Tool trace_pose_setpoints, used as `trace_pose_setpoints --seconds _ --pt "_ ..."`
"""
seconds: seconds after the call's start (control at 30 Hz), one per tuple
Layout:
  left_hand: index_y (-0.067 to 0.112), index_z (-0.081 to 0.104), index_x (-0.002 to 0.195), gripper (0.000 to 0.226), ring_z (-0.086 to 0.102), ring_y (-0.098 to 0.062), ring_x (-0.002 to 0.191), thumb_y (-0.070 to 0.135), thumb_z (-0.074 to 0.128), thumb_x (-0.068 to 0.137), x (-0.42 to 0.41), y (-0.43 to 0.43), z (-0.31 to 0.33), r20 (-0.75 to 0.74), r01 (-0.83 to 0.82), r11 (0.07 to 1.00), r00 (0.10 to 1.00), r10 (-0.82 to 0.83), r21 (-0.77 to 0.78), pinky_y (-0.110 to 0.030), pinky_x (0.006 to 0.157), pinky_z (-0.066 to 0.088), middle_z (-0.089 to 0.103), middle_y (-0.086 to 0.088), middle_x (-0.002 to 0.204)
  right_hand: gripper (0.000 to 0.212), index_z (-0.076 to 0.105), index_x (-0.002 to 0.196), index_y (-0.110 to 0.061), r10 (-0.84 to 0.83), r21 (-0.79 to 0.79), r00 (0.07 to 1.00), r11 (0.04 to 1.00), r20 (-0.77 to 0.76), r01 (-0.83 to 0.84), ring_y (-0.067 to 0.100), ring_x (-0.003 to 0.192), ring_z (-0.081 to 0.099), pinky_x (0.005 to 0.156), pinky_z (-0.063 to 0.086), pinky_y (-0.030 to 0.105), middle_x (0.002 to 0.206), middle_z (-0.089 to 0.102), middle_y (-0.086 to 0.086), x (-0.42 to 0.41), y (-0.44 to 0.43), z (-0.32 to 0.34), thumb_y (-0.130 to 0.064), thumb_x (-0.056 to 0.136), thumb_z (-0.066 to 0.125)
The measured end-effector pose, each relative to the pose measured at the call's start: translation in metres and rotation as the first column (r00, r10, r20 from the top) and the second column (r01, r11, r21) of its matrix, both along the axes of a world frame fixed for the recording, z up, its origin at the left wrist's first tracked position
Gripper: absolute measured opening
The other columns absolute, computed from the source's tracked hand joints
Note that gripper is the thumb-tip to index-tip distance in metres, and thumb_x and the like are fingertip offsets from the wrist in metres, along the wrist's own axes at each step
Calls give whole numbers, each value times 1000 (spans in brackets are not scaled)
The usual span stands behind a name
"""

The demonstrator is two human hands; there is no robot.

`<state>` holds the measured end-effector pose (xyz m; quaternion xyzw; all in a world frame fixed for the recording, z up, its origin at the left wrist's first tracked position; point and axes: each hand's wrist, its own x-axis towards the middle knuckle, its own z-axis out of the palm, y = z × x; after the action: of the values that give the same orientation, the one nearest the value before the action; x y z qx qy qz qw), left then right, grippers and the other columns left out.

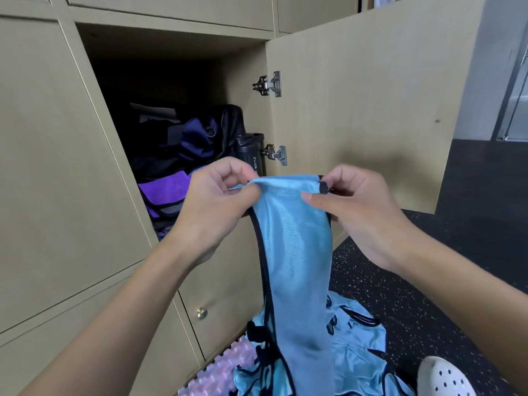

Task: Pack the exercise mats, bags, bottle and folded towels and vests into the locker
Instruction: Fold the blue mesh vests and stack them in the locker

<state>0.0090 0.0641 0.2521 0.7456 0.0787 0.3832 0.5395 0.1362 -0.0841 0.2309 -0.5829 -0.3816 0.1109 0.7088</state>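
A light blue vest (294,252) with black trim hangs in front of the open locker (171,81). My left hand (217,201) pinches its top edge on the left and my right hand (360,210) pinches the black-trimmed corner on the right. More blue vests (357,347) lie heaped on the floor below. Inside the locker sit a dark bag with purple panels (197,138), a black bottle (251,152) at the right wall, and a folded purple towel (165,192) at the front.
The locker door (371,110) stands open to the right, hinges showing. A pink ridged mat or roller (223,370) lies on the floor by the lower cabinets. A white perforated shoe (443,378) is at bottom right on the dark speckled floor (400,295).
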Motion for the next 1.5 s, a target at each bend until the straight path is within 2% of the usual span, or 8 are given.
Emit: trace_pose_setpoints --seconds 0.23,0.4,0.57,0.7,0.83,0.97,1.23,1.5 --pt "17 49 114 32 61 -18 65 -1 63 91 7 -10 -4 121 6 972 992 23 -233 -24 56 49 73 -5 81 29 53 67 -11 31 54 996 998 -81 -27 23 73 37 69 30 41 75 43 7 -8 10 2 -31 73 73" --pt "9 62 122 47 71 -25 105 13 80 79 8 -16 -38 -226 97 950 960 -168 -296 -43 98 53 75 -7 110 18 57 81 -20 -91 96 989 990 -113 102 20 73 54 74 45 42 72 58 4 -10 17 8 -14 80 74" --pt "6 73 105 18 72 -21 90 14 66 92 4 -14 -44 -287 85 934 938 -192 -346 -30 77 59 76 -10 101 35 54 116 -20 -128 78 962 985 -241 151 16 84 65 76 53 34 90 62 0 -3 13 8 -14 86 72" --pt "8 74 103 16 72 -17 82 12 62 93 1 -11 -31 -158 68 935 979 -130 -348 -26 68 59 77 -10 99 91 30 145 -35 27 -239 987 969 -158 -65 20 106 67 102 47 44 110 69 8 5 6 -7 -33 72 84" --pt "6 72 105 18 72 -19 87 16 63 93 -2 -4 -26 -95 30 921 993 -72 -389 -31 76 58 76 -10 101 78 32 144 -29 71 -283 993 955 -94 -95 19 97 70 94 50 38 101 74 8 2 6 -13 -11 83 76" --pt "10 73 107 29 72 -24 101 19 80 81 -2 -13 -56 -366 51 936 912 -187 -349 -40 96 53 76 -6 104 63 38 135 -30 -11 -100 991 995 -132 -2 20 91 70 92 53 41 101 73 8 2 10 -9 -6 87 70" --pt "5 72 107 17 73 -20 87 11 64 93 1 -10 -46 -171 67 906 974 -151 -417 -27 75 59 76 -13 102 105 25 148 -42 61 -194 980 976 -191 -99 20 105 68 106 44 46 114 66 6 15 5 -16 -35 63 88" --pt "13 70 114 29 72 -24 101 10 73 85 -6 -20 -70 -266 38 899 949 -169 -435 -38 90 55 75 -6 108 86 33 138 -47 49 -148 985 986 -168 -75 30 102 67 102 47 47 109 63 27 8 17 -28 0 80 75"
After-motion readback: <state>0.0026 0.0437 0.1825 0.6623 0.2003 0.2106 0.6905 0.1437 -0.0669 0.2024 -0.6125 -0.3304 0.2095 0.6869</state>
